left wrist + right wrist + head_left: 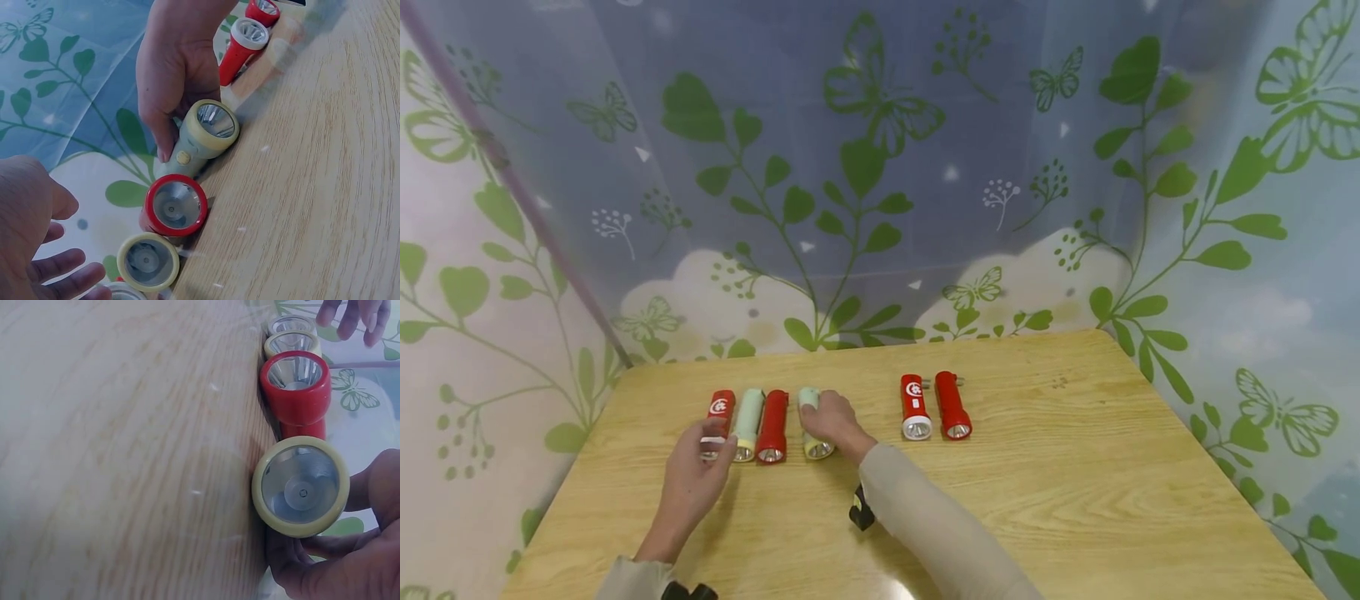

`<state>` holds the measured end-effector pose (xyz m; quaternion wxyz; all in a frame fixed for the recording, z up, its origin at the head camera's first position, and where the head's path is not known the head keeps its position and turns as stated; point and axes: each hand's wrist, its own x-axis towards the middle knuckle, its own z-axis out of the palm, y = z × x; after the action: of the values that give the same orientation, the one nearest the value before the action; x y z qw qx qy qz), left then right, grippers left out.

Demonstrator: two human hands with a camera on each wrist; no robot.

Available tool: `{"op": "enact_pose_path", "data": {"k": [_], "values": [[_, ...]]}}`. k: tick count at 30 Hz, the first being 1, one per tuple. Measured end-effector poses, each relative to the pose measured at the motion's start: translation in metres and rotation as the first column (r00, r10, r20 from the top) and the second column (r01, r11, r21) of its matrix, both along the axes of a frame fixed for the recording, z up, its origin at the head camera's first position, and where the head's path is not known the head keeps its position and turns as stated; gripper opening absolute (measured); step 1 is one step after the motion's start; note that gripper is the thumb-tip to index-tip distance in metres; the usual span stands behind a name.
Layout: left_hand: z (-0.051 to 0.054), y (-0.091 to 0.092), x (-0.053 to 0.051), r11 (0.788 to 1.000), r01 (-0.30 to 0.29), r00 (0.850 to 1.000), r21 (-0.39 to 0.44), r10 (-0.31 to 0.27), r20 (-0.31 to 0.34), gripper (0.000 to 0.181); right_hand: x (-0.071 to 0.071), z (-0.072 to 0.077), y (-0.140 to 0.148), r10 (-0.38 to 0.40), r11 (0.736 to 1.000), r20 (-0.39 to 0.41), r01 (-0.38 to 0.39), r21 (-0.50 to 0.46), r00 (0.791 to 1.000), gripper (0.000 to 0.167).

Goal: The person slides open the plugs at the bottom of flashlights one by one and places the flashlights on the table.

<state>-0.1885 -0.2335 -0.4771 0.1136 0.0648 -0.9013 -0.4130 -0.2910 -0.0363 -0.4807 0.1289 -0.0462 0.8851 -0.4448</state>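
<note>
My right hand (835, 419) grips a pale green flashlight (810, 422) with a cream rim, lying lens toward me; in the right wrist view its lens (301, 487) faces the camera. Just left of it lies a red flashlight (772, 427), beside another pale green one (748, 423). My left hand (694, 479), fingers spread, is over the lens end of the leftmost red flashlight (722, 404), which has a white emblem. In the left wrist view the left hand (37, 237) holds nothing; whether it touches that flashlight cannot be told.
Two more flashlights lie to the right on the wooden table (1075, 467): a red one with a white rim (915, 406) and an all-red one (952, 406). A patterned curtain (880, 208) stands behind the table and at both sides.
</note>
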Motion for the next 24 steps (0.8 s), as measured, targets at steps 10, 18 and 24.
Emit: {"op": "enact_pose_path", "data": {"k": [10,18,24], "values": [[0.003,0.002,0.0,1.0,-0.005,1.0,0.007,0.005,-0.026,0.042,-0.003,0.0,0.01,-0.024,0.994,0.044,0.028,-0.102,0.999,0.046],[0.007,0.006,-0.001,1.0,0.006,0.999,0.016,-0.005,-0.05,0.04,-0.008,0.005,0.026,-0.052,0.983,0.023,0.055,-0.174,0.998,0.046],[0.011,0.011,-0.003,0.999,0.032,0.998,0.028,-0.031,-0.047,0.04,-0.009,0.011,0.042,-0.053,0.975,0.052,0.063,-0.214,0.997,0.043]]}}
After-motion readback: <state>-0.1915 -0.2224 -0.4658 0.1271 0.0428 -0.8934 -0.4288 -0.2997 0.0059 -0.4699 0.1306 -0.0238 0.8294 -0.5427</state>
